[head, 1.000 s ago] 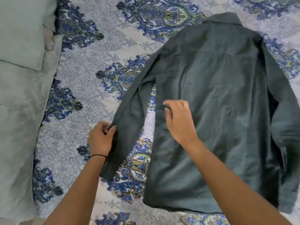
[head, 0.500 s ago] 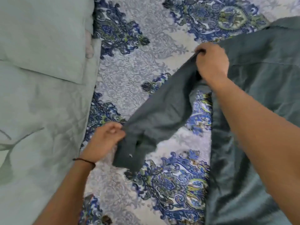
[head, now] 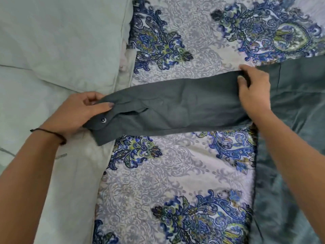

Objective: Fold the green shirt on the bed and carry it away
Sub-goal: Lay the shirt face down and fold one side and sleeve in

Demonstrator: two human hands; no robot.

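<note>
**Legible text: none.**
We can read no word, label, brand or number on the shirt [head: 175, 110], its cuff button [head: 103, 119], the bedspread [head: 175, 173] or the sheet [head: 26, 103]. A faint grey mark [head: 60, 155] on the sheet is too blurred for us to read.

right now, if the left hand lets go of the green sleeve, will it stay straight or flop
Probably flops: the sleeve creases between the left hand and right hand, like soft cloth. It looks thin, likely light. The buttoned cuff may drop first.
</note>
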